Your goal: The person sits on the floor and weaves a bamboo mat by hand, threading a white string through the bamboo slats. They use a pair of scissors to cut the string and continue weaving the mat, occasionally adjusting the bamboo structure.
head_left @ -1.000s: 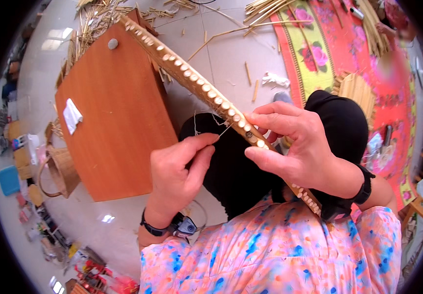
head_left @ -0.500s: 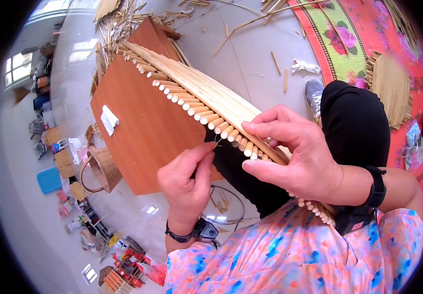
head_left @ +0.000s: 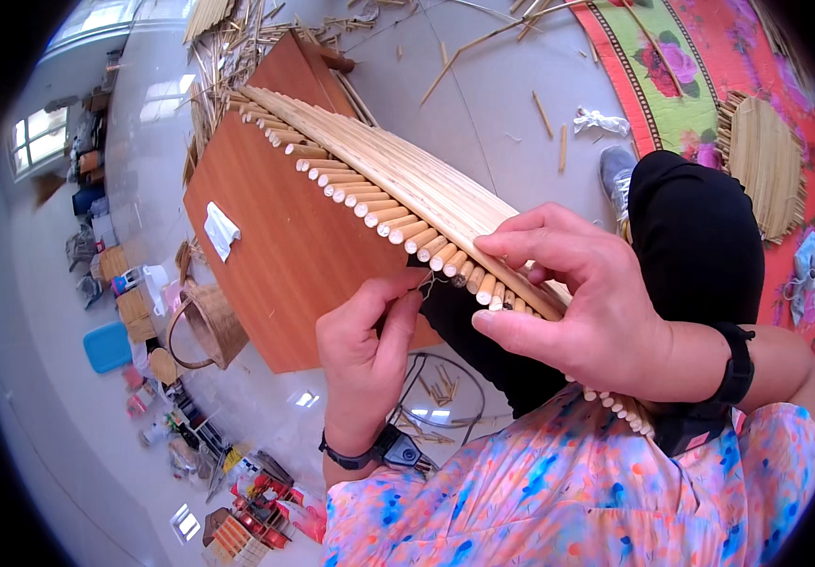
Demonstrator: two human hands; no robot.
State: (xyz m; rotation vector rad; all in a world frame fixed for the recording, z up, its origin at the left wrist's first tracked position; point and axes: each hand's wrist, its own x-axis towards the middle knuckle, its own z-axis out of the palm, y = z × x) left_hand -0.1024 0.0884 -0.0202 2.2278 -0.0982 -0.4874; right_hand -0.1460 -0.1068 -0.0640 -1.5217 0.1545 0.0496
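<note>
A mat of pale reed stalks [head_left: 398, 175] lies tilted across my lap, its cut round ends lined up along the side facing me. My right hand [head_left: 596, 298] grips the mat near its close end, thumb below the cut ends and fingers on top. Just under that edge, my left hand [head_left: 365, 331] pinches a thin strand [head_left: 428, 282], thread or fine wire, between thumb and forefinger. More cut ends show below my right wrist, against the patterned shirt.
A brown wooden board [head_left: 294, 274] bears a crumpled white cloth [head_left: 221, 231]. A wicker basket [head_left: 218, 326] stands at left. On the flowered red cloth [head_left: 695, 85] at right rests a rounded stalk mat [head_left: 763, 170]. Loose stalks [head_left: 563, 148] and a cable [head_left: 475, 416] lie on the floor.
The view has shifted slightly. My left hand still pinches the strand, which now shows as a small loop by the cut ends. My right hand keeps its grip on the mat.
</note>
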